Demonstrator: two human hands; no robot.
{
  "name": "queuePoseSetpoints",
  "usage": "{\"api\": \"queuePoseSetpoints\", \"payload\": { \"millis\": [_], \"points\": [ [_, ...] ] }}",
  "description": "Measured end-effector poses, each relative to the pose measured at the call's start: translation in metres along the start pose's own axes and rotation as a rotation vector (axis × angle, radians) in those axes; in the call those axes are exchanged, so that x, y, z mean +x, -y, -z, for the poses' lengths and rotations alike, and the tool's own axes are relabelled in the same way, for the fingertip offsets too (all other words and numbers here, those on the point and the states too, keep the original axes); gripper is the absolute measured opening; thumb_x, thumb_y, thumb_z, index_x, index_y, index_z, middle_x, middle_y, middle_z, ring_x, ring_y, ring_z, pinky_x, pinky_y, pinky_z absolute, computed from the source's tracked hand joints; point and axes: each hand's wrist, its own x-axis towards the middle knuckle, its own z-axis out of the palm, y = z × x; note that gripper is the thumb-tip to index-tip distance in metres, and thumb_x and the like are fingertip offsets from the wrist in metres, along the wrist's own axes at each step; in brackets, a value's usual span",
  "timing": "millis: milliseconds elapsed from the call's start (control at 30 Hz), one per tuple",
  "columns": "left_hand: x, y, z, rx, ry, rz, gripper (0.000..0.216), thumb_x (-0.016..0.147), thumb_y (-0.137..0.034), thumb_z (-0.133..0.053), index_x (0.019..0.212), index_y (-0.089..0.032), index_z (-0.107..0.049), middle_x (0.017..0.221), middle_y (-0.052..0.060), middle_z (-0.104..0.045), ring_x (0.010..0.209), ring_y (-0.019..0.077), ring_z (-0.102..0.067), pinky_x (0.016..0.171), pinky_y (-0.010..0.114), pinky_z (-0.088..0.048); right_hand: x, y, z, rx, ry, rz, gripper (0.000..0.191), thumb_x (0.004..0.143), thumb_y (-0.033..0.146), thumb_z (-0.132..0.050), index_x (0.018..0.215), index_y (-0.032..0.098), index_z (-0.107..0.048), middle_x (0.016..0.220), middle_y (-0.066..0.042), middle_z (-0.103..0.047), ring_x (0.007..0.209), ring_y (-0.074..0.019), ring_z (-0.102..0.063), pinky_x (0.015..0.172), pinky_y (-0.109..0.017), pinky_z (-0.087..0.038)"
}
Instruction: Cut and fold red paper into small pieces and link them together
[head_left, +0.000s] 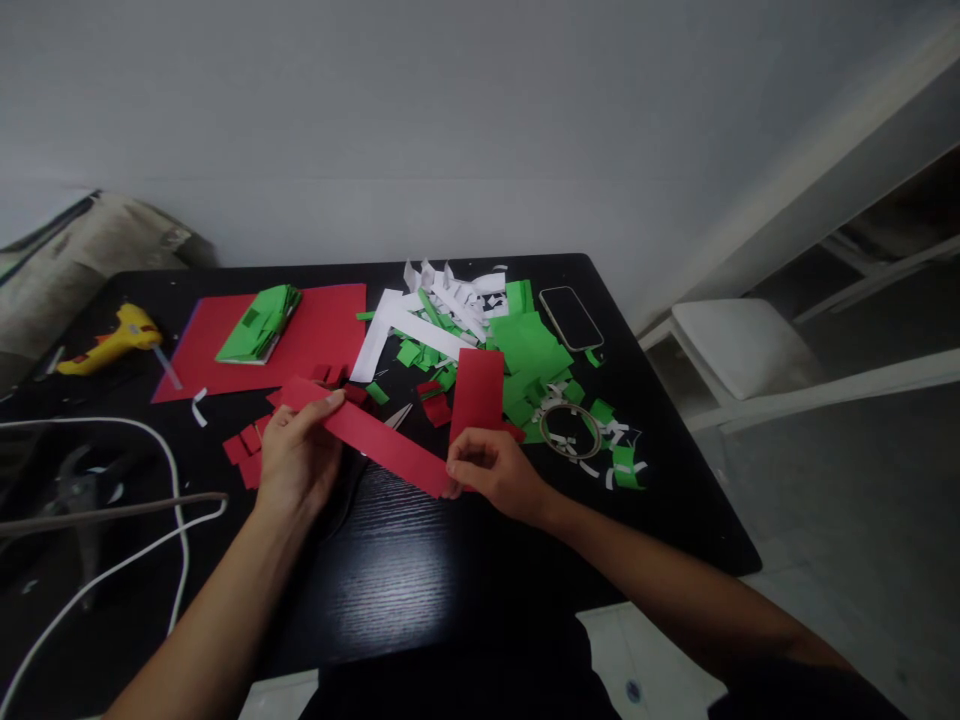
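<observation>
A long red paper strip [375, 440] is held just above the black table [420, 570]. My left hand [296, 460] pinches its left end, thumb on top. My right hand [495, 470] pinches its right end near the table's middle. A second, upright red paper piece [478, 392] stands just behind my right hand. Small red paper pieces [244, 450] lie beside my left hand. Scissors [397, 415] show partly from behind the strip.
A large red sheet [322, 335] with a folded green stack [262, 322] lies at the back left, a yellow glue gun [112, 338] farther left. Green and white scraps [525, 350], a tape ring [570, 430] and a phone [571, 317] sit right. A white cable [161, 450] curves at left.
</observation>
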Motion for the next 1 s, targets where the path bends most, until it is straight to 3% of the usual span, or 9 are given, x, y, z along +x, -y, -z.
{"api": "queuePoseSetpoints", "payload": {
  "millis": [133, 233, 433, 633, 833, 1000],
  "points": [
    [0.003, -0.001, 0.001, -0.005, -0.012, 0.002, 0.020, 0.061, -0.007, -0.083, 0.068, -0.016, -0.067, 0.078, -0.002, -0.072, 0.074, 0.0105, -0.068, 0.072, 0.020, -0.061, -0.001, 0.000, 0.002, 0.063, 0.012, 0.024, 0.011, 0.073, 0.023, -0.066, 0.070, 0.019, -0.056, 0.060, 0.002, -0.066, 0.053, -0.0130, -0.062, 0.056, -0.026, -0.050],
    [0.002, -0.001, 0.000, -0.022, -0.033, 0.025, 0.019, 0.061, -0.006, -0.082, 0.069, -0.016, -0.068, 0.075, -0.003, -0.072, 0.071, 0.0097, -0.068, 0.068, 0.018, -0.060, -0.002, 0.001, 0.005, 0.082, 0.016, 0.060, 0.011, 0.074, 0.024, -0.063, 0.068, 0.020, -0.054, 0.054, 0.006, -0.057, 0.046, -0.0094, -0.050, 0.048, -0.023, -0.042],
    [-0.008, 0.000, -0.003, -0.002, 0.052, 0.175, 0.024, 0.056, -0.006, -0.086, 0.075, -0.014, -0.073, 0.068, -0.002, -0.072, 0.059, 0.0092, -0.066, 0.054, 0.015, -0.058, -0.003, 0.005, 0.005, -0.017, -0.072, 0.103, 0.040, 0.077, 0.032, -0.076, 0.064, 0.023, -0.039, 0.053, 0.010, -0.040, 0.047, -0.0068, -0.034, 0.046, -0.022, -0.025],
    [-0.015, 0.002, -0.005, 0.017, 0.182, 0.245, 0.032, 0.054, -0.011, -0.093, 0.080, -0.013, -0.075, 0.066, -0.002, -0.072, 0.056, 0.0089, -0.065, 0.052, 0.015, -0.058, -0.003, 0.005, 0.002, -0.094, -0.067, 0.080, 0.040, 0.080, 0.037, -0.076, 0.064, 0.022, -0.042, 0.053, 0.009, -0.042, 0.048, -0.0079, -0.035, 0.048, -0.024, -0.024],
    [-0.015, 0.005, -0.002, 0.072, 0.211, 0.249, 0.030, 0.055, -0.016, -0.096, 0.075, -0.014, -0.075, 0.067, -0.001, -0.072, 0.056, 0.0091, -0.064, 0.056, 0.018, -0.060, -0.002, 0.003, 0.002, -0.067, -0.051, 0.066, 0.041, 0.082, 0.040, -0.075, 0.065, 0.023, -0.042, 0.050, 0.010, -0.039, 0.044, -0.0076, -0.035, 0.046, -0.024, -0.025],
    [-0.017, 0.012, -0.001, 0.122, 0.283, 0.249, 0.026, 0.058, -0.019, -0.096, 0.074, -0.014, -0.075, 0.073, 0.001, -0.075, 0.065, 0.0108, -0.067, 0.063, 0.018, -0.058, -0.002, 0.006, 0.000, -0.073, -0.001, 0.075, 0.038, 0.083, 0.046, -0.076, 0.070, 0.020, -0.050, 0.060, 0.007, -0.050, 0.054, -0.0089, -0.044, 0.054, -0.024, -0.035]
  ]
}}
